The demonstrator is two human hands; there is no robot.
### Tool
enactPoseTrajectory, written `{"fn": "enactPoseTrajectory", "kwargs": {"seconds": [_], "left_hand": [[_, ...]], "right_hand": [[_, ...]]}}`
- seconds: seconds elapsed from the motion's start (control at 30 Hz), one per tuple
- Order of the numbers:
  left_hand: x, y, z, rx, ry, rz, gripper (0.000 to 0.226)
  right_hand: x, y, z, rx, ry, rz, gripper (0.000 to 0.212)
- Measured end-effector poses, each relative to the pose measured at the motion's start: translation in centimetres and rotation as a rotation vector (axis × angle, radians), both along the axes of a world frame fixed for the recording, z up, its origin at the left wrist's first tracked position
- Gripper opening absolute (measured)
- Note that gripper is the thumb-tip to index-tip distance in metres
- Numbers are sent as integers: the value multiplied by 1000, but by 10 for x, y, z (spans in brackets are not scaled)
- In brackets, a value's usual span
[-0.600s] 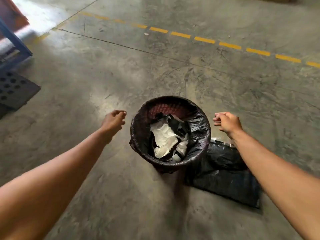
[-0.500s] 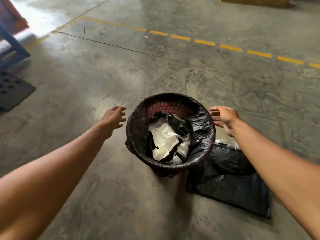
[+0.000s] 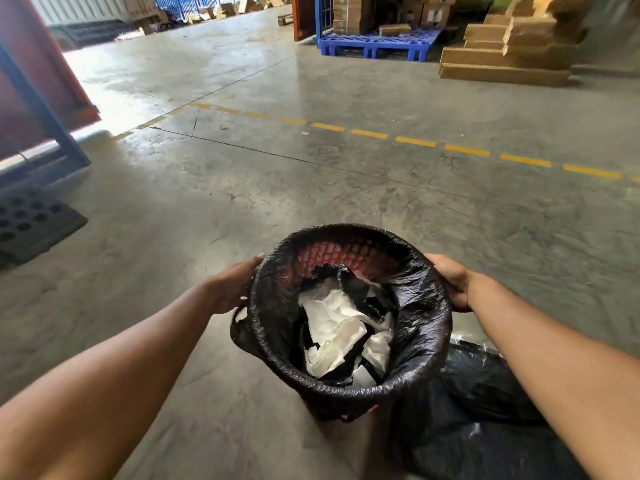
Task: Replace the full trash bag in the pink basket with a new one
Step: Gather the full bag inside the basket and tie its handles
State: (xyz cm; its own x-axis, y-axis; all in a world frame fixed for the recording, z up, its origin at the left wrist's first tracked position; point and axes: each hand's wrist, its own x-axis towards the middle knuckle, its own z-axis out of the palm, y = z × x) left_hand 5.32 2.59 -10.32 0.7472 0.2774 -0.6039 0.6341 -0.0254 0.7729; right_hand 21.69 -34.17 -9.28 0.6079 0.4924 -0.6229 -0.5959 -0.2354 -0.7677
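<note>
The pink basket (image 3: 327,254) stands on the concrete floor in front of me, its pink mesh showing only at the far inside wall. A full black trash bag (image 3: 420,306) lines it, folded over the rim, with crumpled white paper (image 3: 341,327) and dark scraps inside. My left hand (image 3: 233,285) grips the bag-covered rim on the left side. My right hand (image 3: 452,282) grips the rim on the right side. A folded new black bag (image 3: 485,410) lies flat on the floor just right of the basket, under my right forearm.
A dashed yellow line (image 3: 415,142) crosses the floor beyond the basket. A dark perforated mat (image 3: 31,220) and a blue rack leg (image 3: 45,112) sit at the left. A blue pallet (image 3: 377,45) and stacked cardboard (image 3: 509,53) stand far back right.
Both hands have closed in from either side and taken hold of the basket rim. The view has tilted up, showing the far warehouse.
</note>
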Motion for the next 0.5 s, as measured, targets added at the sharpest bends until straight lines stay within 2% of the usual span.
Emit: {"fn": "enactPoseTrajectory", "kwargs": {"seconds": [0.07, 0.1, 0.13, 0.17, 0.2, 0.3, 0.33, 0.43, 0.5], "left_hand": [[2, 5, -1, 0, 0, -39, 65], [4, 9, -2, 0, 7, -67, 64], [8, 14, -6, -8, 14, -88, 64], [12, 21, -10, -21, 15, -101, 64], [14, 24, -11, -39, 9, -103, 62], [20, 19, -3, -47, -35, -54, 39], [22, 16, 1, -34, -68, -22, 34], [36, 19, 13, -35, -195, 64, 29], [42, 26, 26, -58, -139, 9, 35]], "right_hand": [[11, -2, 4, -22, -17, 20, 26], [18, -3, 3, -10, -11, 17, 34], [28, -6, -1, -18, -10, 26, 68], [37, -9, -7, -68, -30, 19, 93], [41, -10, -6, -91, -48, 11, 96], [45, -6, 11, -113, -84, 47, 44], [48, -6, 15, -119, -90, 50, 39], [59, -4, 24, -137, -133, 70, 43], [64, 1, 31, -167, -170, 68, 26]]}}
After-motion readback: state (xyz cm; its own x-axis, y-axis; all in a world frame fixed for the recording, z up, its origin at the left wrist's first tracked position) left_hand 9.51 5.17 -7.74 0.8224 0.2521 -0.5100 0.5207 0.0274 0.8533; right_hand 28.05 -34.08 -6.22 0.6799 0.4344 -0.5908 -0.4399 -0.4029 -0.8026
